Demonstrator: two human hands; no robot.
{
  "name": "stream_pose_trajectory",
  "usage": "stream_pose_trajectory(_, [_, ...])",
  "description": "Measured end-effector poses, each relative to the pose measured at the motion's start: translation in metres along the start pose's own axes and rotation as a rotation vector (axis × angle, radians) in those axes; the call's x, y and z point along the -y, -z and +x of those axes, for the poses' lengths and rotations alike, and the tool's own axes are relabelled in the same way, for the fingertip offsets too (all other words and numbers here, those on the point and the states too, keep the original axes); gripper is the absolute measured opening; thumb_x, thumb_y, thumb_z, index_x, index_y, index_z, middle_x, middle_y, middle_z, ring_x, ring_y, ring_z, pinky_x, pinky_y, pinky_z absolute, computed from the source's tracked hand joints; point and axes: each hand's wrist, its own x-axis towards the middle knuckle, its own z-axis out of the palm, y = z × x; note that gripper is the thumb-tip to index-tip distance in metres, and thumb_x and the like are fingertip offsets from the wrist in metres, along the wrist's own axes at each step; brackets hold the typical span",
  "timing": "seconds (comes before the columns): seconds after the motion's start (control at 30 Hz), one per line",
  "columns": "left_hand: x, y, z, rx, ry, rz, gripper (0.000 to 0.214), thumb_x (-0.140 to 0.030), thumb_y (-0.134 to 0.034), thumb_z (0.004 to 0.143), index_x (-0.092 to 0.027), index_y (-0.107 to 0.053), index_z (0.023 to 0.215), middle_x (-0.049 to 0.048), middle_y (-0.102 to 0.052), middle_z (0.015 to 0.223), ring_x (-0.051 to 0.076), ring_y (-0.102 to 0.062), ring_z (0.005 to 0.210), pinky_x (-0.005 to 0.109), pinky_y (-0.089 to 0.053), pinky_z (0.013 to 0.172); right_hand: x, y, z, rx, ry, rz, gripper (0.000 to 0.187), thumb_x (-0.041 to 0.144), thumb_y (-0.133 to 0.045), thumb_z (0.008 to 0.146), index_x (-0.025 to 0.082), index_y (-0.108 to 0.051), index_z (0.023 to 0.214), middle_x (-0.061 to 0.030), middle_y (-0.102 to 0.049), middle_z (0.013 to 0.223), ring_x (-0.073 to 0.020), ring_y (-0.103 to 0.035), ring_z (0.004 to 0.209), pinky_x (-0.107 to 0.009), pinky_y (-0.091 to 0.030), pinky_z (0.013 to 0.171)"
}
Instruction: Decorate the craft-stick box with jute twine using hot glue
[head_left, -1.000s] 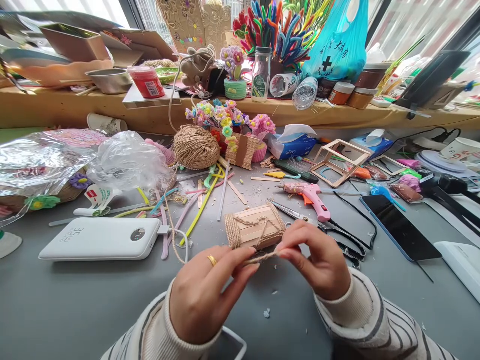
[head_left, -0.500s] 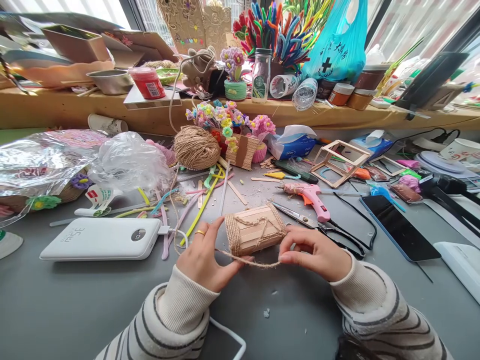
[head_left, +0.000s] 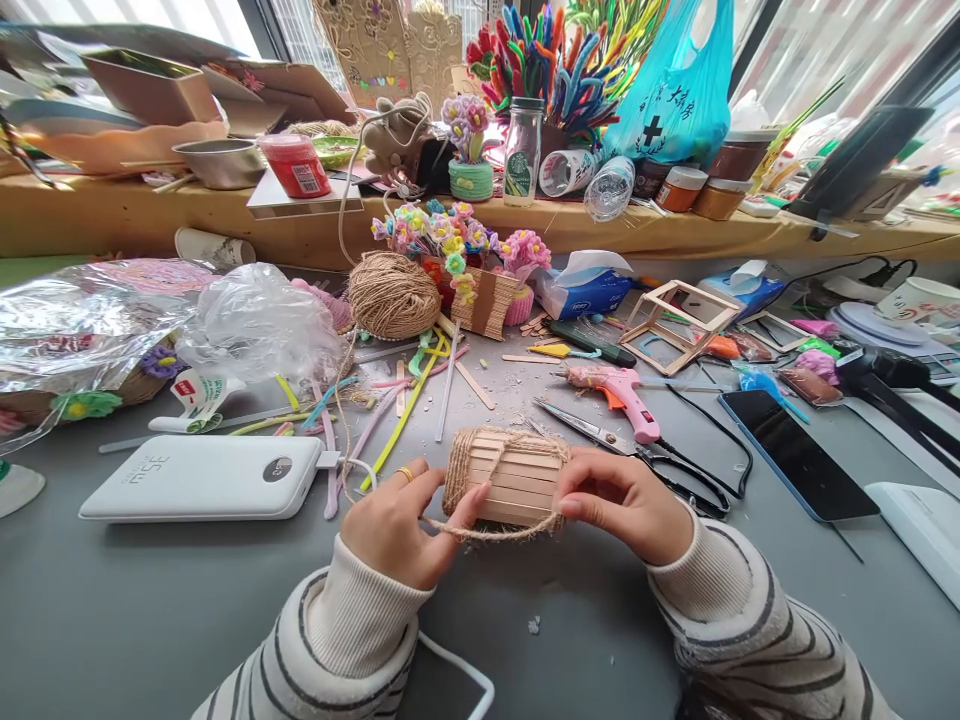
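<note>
A small cylinder of wooden craft sticks [head_left: 517, 472], with jute twine wound round both ends, lies on its side between my hands. My left hand [head_left: 397, 520] grips its left end, thumb pressed on the sticks. At the right end, my right hand [head_left: 626, 500] pinches the cylinder's rim and the twine. A loose length of jute twine [head_left: 499, 536] sags along the near side from one hand to the other. From my left hand the strand runs back toward the ball of twine [head_left: 395, 295].
Scissors [head_left: 592, 428] and a pink glue gun [head_left: 619, 395] lie just beyond my right hand. A white power bank [head_left: 202, 480] is at left, a phone [head_left: 799, 455] at right. Pipe cleaners, a stick frame [head_left: 679, 320] and a tissue pack [head_left: 589, 285] lie behind.
The cylinder has rolled toward me, so its plain sticks face up more. My left thumb has moved onto it, and my right hand has brought the twine against its right end.
</note>
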Motion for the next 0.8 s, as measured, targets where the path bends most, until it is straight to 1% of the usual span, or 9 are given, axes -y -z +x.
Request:
stream_pose_trajectory(0.1, [0.000,-0.002,-0.003,-0.085,-0.054,0.035,0.044,-0.054,-0.045,0.081,-0.018,-0.055,0.057,-0.0010,-0.050,0.053,0.008,-0.040,0.042,0.022,-0.029,0.043,-0.001,0.002,0.000,0.013,0.032,-0.078,0.020,0.034,-0.060,0.077,0.017,-0.063,0.068,-0.0029,-0.059,0.067,-0.0126,-0.054,0.063,-0.025,-0.045,0.056])
stream_pose_trajectory(0.23, [0.005,-0.008,-0.008,-0.195,-0.103,0.053,0.036,-0.054,-0.055,0.075,-0.019,-0.063,0.075,0.0002,-0.056,0.055,0.011,-0.046,0.044,0.023,-0.034,0.047,-0.005,0.003,0.001,0.001,0.141,-0.257,0.018,0.031,-0.058,0.079,0.017,-0.063,0.070,-0.0016,-0.055,0.064,-0.0105,-0.046,0.056,-0.024,-0.040,0.051])
stream_pose_trajectory(0.33, [0.009,-0.012,-0.010,-0.222,-0.116,0.063,0.035,-0.052,-0.055,0.076,-0.019,-0.065,0.081,0.0016,-0.059,0.059,0.012,-0.049,0.046,0.025,-0.036,0.050,-0.011,0.003,0.003,-0.003,0.210,-0.342,0.018,0.030,-0.055,0.081,0.018,-0.062,0.070,-0.0021,-0.055,0.065,-0.0117,-0.046,0.058,-0.025,-0.041,0.055])
stream_pose_trajectory(0.5, [0.009,-0.012,-0.006,-0.195,-0.060,-0.007,0.030,-0.049,-0.055,0.077,-0.019,-0.062,0.082,0.0006,-0.059,0.062,0.010,-0.047,0.045,0.024,-0.035,0.049,-0.018,0.000,0.004,-0.060,0.211,-0.305,0.016,0.029,-0.055,0.081,0.018,-0.061,0.071,-0.0037,-0.054,0.072,-0.0137,-0.051,0.066,-0.027,-0.044,0.060])
stream_pose_trajectory(0.57, [0.006,-0.011,-0.004,-0.176,-0.047,-0.035,0.032,-0.050,-0.055,0.077,-0.019,-0.060,0.083,-0.0014,-0.053,0.057,0.010,-0.045,0.045,0.023,-0.034,0.048,-0.017,-0.001,0.005,-0.084,0.189,-0.271,0.015,0.028,-0.055,0.081,0.018,-0.061,0.071,-0.0040,-0.055,0.073,-0.0134,-0.052,0.067,-0.025,-0.045,0.058])
stream_pose_trajectory(0.63, [0.006,-0.007,-0.003,-0.164,-0.028,-0.081,0.036,-0.052,-0.055,0.076,-0.018,-0.057,0.089,-0.0037,-0.046,0.055,0.009,-0.043,0.044,0.022,-0.034,0.046,-0.016,-0.002,0.005,-0.107,0.175,-0.243,0.014,0.026,-0.055,0.081,0.017,-0.060,0.071,-0.0035,-0.055,0.071,-0.0126,-0.052,0.065,-0.024,-0.045,0.056])
stream_pose_trajectory(0.73, [0.014,0.005,0.001,-0.122,-0.016,-0.182,0.049,-0.052,-0.056,0.075,-0.014,-0.049,0.106,-0.0043,-0.044,0.061,0.008,-0.044,0.049,0.020,-0.039,0.049,-0.014,-0.005,0.006,-0.155,0.151,-0.208,0.013,0.025,-0.056,0.080,0.017,-0.059,0.071,-0.0028,-0.056,0.069,-0.0117,-0.052,0.063,-0.023,-0.045,0.056])
stream_pose_trajectory(0.77, [0.019,0.011,0.003,-0.096,-0.041,-0.200,0.053,-0.052,-0.056,0.075,-0.014,-0.047,0.111,-0.0034,-0.046,0.064,0.009,-0.046,0.052,0.021,-0.041,0.052,-0.014,-0.006,0.007,-0.169,0.143,-0.199,0.012,0.025,-0.056,0.080,0.017,-0.059,0.071,-0.0028,-0.057,0.069,-0.0117,-0.053,0.063,-0.023,-0.045,0.056])
stream_pose_trajectory(0.8, [0.025,0.018,0.005,-0.056,-0.089,-0.223,0.052,-0.051,-0.056,0.075,-0.015,-0.047,0.111,-0.0033,-0.047,0.064,0.009,-0.046,0.053,0.021,-0.041,0.052,-0.013,-0.007,0.007,-0.180,0.136,-0.192,0.013,0.026,-0.056,0.080,0.017,-0.059,0.071,-0.0026,-0.057,0.068,-0.0117,-0.053,0.063,-0.023,-0.046,0.057])
